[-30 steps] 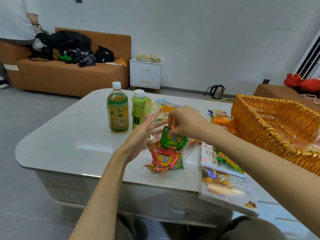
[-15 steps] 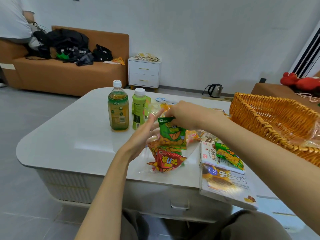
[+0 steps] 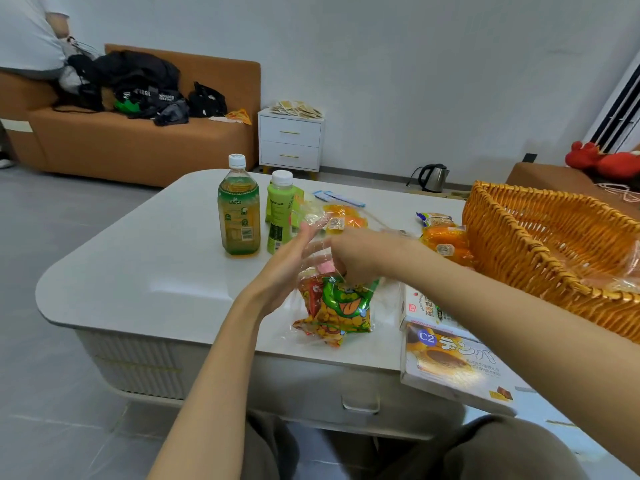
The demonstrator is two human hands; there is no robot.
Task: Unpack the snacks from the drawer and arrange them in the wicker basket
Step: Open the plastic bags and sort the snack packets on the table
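Your right hand curls its fingers round the top of the green snack packet. The packet stands inside a clear bag on the table. Your left hand is just beside the bag, fingers straight and together. The wicker basket stands at the right, apart from the packet.

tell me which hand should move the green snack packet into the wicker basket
Right, probably. The right hand grips the green snack packet by its top, and the wicker basket sits on that side. The left hand is open beside it.
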